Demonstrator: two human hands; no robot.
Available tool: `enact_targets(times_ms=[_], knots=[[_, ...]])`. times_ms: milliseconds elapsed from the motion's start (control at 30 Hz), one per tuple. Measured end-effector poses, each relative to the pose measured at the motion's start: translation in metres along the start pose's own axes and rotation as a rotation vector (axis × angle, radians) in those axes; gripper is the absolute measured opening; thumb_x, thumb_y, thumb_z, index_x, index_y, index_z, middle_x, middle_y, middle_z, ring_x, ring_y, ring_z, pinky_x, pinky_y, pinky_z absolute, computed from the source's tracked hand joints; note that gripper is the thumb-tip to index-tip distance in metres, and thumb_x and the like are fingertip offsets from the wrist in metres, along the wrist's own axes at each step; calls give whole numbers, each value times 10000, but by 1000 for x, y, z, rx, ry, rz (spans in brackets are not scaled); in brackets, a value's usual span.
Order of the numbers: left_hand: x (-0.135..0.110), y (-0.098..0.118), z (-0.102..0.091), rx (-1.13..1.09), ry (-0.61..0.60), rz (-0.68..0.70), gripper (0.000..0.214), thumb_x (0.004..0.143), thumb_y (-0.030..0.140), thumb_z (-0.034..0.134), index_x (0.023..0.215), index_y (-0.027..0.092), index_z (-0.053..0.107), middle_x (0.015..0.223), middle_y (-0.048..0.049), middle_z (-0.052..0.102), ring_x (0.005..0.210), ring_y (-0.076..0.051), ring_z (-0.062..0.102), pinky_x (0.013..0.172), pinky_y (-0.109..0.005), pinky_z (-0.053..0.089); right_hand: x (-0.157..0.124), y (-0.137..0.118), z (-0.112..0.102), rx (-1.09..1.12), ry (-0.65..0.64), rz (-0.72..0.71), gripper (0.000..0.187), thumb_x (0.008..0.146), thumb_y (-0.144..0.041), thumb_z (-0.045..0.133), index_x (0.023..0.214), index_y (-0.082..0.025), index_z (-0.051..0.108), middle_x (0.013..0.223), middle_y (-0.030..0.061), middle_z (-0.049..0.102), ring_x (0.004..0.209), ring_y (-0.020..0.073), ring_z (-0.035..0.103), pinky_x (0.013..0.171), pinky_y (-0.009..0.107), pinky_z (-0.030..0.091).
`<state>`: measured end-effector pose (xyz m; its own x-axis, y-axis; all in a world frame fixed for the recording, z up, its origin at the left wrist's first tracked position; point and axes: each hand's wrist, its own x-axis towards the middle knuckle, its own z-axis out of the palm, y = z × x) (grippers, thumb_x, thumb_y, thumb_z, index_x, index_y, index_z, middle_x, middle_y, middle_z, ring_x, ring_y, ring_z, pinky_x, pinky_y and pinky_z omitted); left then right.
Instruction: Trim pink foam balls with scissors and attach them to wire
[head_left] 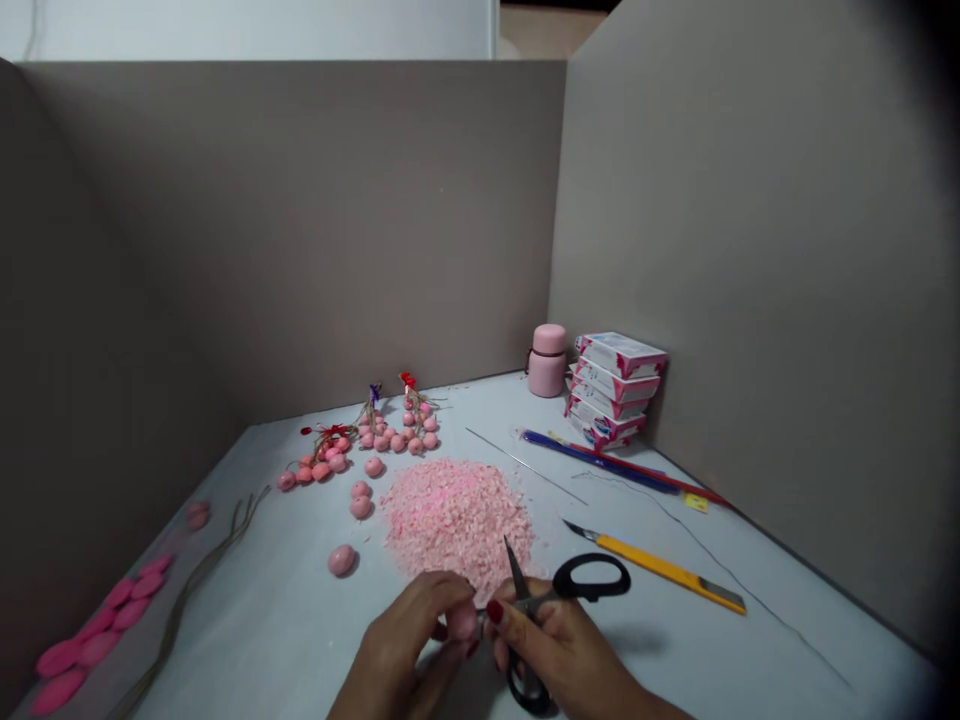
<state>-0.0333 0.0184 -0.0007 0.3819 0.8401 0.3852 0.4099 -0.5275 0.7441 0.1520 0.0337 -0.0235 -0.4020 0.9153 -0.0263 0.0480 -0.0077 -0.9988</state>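
Observation:
My left hand [411, 640], fingers curled, pinches a small pink ball [461, 620] at the front centre. In my right hand [551, 645] is a pair of black-handled scissors [592, 578], its blades spread apart. One blade points up and away; the other, partly covered by my fingers, reaches toward the ball. Whether its tip touches the ball I cannot tell. Just beyond both hands lies a heap of pink shavings [457, 515]. Left of the heap sit loose pink balls, the nearest one [342, 560] close to my left hand.
Bundles of pink balls on cords [397, 440] lie at the back. Pink oval pieces [97, 648] and cords [191, 590] are at left. On the right are a yellow craft knife [667, 570], a thin rod [525, 465], pipe cleaners [600, 460], stacked boxes [616, 385] and a pink flask [547, 370].

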Motion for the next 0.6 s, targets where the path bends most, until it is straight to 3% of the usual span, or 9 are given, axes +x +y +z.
enact_targets(times_ms=[133, 267, 333, 400, 467, 533, 600], knots=[[3, 5, -3, -43, -78, -163, 171, 898, 281, 457, 1054, 252, 519, 844, -5, 666, 730, -124, 636, 654, -189, 495, -1, -5, 1, 23, -23, 39, 512, 787, -660, 463, 696, -163, 544, 550, -20, 481, 466, 83, 385, 443, 206, 291], [1, 1, 0, -188, -94, -275, 289, 947, 390, 295, 1054, 238, 516, 634, 25, 645, 560, -113, 625, 553, -185, 486, -2, -4, 0, -24, -45, -17, 511, 794, -647, 464, 625, -169, 525, 581, -5, 500, 496, 90, 406, 461, 211, 305], [-1, -3, 4, -139, -31, -214, 266, 931, 405, 354, 1105, 260, 495, 763, 3, 675, 614, -113, 637, 559, -179, 493, -1, -3, 0, -11, -35, 7, 517, 784, -659, 464, 655, -165, 539, 563, -11, 496, 487, 91, 405, 462, 213, 306], [-2, -7, 8, -21, 84, -68, 323, 874, 411, 490, 1172, 289, 464, 1028, -46, 651, 820, -146, 646, 629, -189, 512, 0, -3, 0, 0, -12, 39, 526, 779, -668, 461, 676, -161, 554, 554, -16, 492, 481, 91, 404, 460, 211, 304], [-2, -9, 9, 86, 160, 91, 339, 852, 337, 553, 1179, 307, 469, 1161, -60, 590, 990, -173, 604, 743, -209, 509, 1, -4, 1, 7, -1, 53, 535, 777, -676, 455, 685, -159, 558, 551, -17, 491, 476, 87, 397, 458, 207, 304], [-1, -8, 7, 130, 133, 165, 258, 870, 219, 528, 1114, 298, 507, 1067, -39, 627, 971, -154, 612, 792, -204, 490, 3, -5, 1, 16, -3, 49, 553, 768, -691, 449, 694, -154, 560, 555, -14, 495, 474, 84, 392, 460, 204, 305], [0, -5, 3, 111, 38, 123, 237, 865, 157, 516, 1066, 282, 515, 941, -11, 658, 840, -123, 640, 743, -174, 494, 3, -6, 1, 35, -19, 43, 564, 758, -702, 450, 717, -151, 561, 558, -13, 496, 474, 84, 391, 459, 202, 306]])
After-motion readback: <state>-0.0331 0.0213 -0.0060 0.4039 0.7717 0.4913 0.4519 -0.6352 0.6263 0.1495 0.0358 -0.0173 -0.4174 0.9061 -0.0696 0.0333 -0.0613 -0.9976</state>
